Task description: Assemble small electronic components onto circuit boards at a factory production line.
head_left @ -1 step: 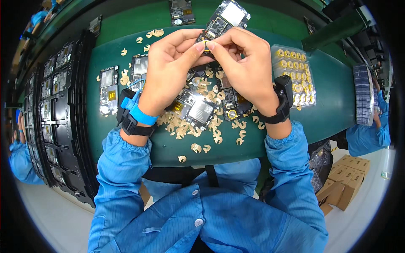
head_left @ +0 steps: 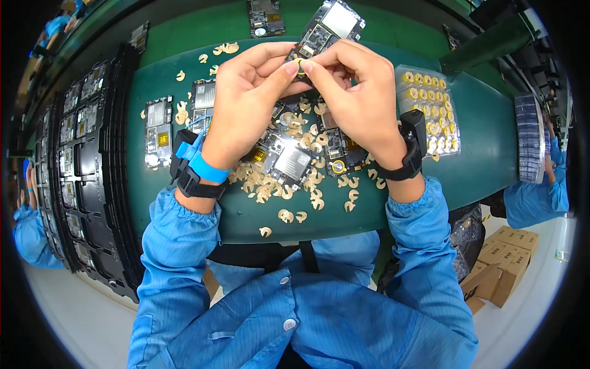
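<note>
A circuit board (head_left: 316, 38) with a silver shield is held up between my hands, tilted over the bench. Closed on its lower left side is my left hand (head_left: 249, 92). My right hand (head_left: 359, 92) grips it from the other side. Both thumb tips meet at a small round yellow-rimmed part (head_left: 301, 69) at the board's lower end; the thumbs cover most of it. Below my hands another circuit board (head_left: 289, 161) lies on a scatter of small cream C-shaped pieces (head_left: 261, 187). Beside it, under my right wrist, a darker circuit board (head_left: 338, 150) carries a round yellow-rimmed part.
Black trays (head_left: 92, 166) holding boards stand stacked at the left. A clear blister tray (head_left: 430, 111) of round yellow parts lies on the green bench (head_left: 485, 135) at right. Cardboard boxes (head_left: 501, 261) sit on the floor. Other people in blue sleeves are at both sides.
</note>
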### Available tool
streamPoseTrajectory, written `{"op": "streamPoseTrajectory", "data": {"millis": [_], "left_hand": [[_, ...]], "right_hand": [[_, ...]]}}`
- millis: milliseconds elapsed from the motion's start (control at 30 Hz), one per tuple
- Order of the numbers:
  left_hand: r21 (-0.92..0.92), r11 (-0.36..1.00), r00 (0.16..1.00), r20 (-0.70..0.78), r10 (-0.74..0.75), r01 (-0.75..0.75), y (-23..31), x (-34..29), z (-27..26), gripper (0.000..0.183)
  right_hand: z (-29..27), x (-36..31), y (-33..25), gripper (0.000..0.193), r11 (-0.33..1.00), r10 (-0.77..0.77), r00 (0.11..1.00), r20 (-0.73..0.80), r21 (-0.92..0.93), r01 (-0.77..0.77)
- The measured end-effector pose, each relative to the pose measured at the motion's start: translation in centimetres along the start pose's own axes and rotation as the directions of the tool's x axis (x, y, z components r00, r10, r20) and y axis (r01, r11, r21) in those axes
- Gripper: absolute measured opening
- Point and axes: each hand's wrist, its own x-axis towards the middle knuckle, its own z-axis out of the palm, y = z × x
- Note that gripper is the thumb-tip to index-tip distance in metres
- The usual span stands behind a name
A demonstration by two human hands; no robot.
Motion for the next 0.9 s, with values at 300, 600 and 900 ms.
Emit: {"op": "streamPoseTrajectory", "data": {"millis": [300, 600, 900], "left_hand": [[0.037, 0.999, 1.000, -0.002, 0.027, -0.027, 0.34, -0.09, 0.07, 0.035], [0.039, 0.998, 0.999, -0.012, 0.043, -0.043, 0.11, -0.16, 0.01, 0.033], [-0.053, 0.998, 0.999, -0.025, 0.020, -0.022, -0.12, -0.06, -0.35, 0.029]], "right_hand": [[-0.04, 0.06, -0.12, 0.008, 0.998, -0.059, 0.998, -0.018, 0.007, 0.059], [-0.15, 0.05, -0.16, 0.007, 0.999, -0.014, 1.000, -0.007, 0.035, 0.014], [-0.16, 0.06, -0.43, 0.005, 0.994, -0.110, 0.994, 0.014, -0.020, 0.110]]}}
